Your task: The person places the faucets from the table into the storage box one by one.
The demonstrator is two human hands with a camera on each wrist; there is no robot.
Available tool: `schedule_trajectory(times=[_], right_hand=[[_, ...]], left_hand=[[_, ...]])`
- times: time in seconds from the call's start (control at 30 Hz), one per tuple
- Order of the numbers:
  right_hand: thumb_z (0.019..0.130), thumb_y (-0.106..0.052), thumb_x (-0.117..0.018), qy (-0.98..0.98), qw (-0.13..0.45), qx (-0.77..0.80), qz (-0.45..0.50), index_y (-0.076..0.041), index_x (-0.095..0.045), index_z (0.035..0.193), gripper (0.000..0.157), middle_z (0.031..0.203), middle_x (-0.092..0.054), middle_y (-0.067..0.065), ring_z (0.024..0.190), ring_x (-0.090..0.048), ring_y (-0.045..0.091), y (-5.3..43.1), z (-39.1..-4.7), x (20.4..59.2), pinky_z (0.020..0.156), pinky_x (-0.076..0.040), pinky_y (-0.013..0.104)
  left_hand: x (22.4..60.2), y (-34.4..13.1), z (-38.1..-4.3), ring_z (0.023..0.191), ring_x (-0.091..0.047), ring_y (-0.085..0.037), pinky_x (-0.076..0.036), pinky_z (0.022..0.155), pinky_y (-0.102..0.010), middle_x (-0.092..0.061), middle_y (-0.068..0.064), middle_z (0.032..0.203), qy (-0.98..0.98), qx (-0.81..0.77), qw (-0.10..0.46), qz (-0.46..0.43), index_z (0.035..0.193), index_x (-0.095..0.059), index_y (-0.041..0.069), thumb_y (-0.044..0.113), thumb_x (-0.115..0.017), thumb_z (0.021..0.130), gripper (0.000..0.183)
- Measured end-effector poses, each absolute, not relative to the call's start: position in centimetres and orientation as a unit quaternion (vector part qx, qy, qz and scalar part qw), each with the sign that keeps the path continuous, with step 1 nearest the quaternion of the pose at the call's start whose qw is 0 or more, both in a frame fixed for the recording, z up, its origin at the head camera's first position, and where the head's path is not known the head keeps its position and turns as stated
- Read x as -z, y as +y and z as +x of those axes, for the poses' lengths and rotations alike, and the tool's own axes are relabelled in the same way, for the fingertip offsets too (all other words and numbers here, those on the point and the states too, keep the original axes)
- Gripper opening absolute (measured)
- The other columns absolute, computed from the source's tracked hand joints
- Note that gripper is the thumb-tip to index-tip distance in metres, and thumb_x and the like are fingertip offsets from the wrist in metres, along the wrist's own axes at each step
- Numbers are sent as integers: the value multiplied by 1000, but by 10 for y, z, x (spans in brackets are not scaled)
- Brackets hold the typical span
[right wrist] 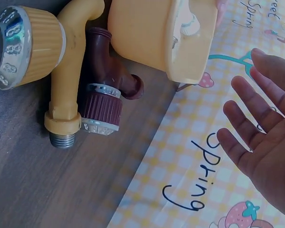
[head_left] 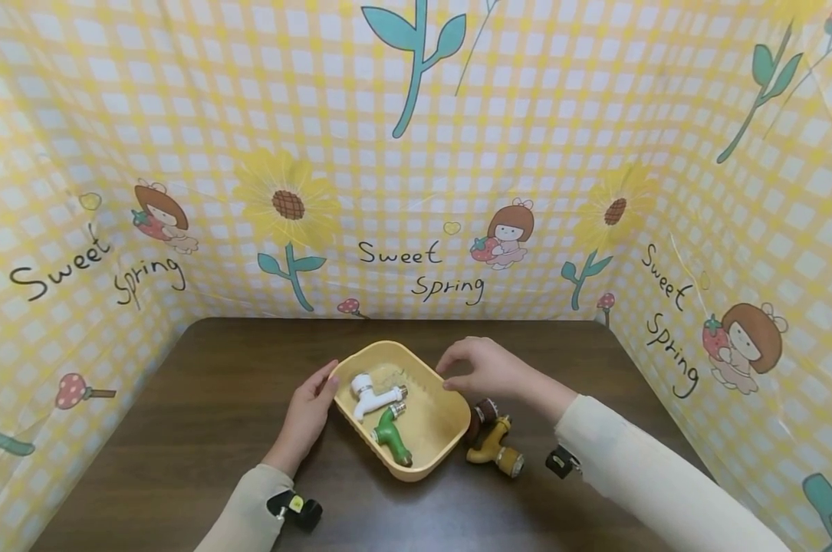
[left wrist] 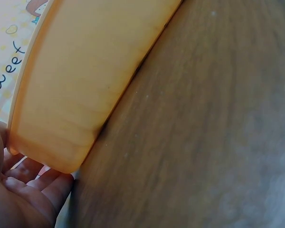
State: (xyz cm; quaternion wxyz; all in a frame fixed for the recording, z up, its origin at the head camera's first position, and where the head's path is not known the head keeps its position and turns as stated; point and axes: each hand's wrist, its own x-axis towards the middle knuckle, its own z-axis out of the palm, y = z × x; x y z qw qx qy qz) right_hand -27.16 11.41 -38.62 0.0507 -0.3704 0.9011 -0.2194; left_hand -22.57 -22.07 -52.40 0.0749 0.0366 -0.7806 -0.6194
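Observation:
A yellow plastic basin (head_left: pixel 432 429) stands on the table, a white tap (head_left: pixel 377 399) and a green tap (head_left: pixel 392 437) lying inside it. My left hand (head_left: pixel 307 414) holds the basin's left corner, its thumb and fingers around the outside in the left wrist view (left wrist: pixel 31 187). Over the basin's right rim hovers my right hand (head_left: pixel 488 368), holding nothing; the right wrist view shows its fingers spread and relaxed (right wrist: pixel 266 118). Right of the basin lie a dark red tap (head_left: pixel 483 415) and a yellow tap (head_left: pixel 491 448); both show closely in the right wrist view.
The dark brown wooden table (head_left: pixel 215 399) is bordered at the back and sides by a yellow checked cloth (head_left: pixel 416 176) printed with flowers and figures. Small black devices sit on both wrists, over cream sleeves (head_left: pixel 636 460).

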Motion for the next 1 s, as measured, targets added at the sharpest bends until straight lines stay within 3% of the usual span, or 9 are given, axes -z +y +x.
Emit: schedule_trajectory(times=[1.0], right_hand=[[90, -27, -81, 890, -12, 280, -360, -30, -75, 108, 20, 110, -70, -15, 111, -61, 14, 164, -260, 396, 97, -52, 44]], left_hand=[[523, -221, -225, 148, -39, -23, -33, 121, -43, -47, -7, 158, -778, 622, 76, 39, 152, -50, 13, 27, -53, 109, 46]])
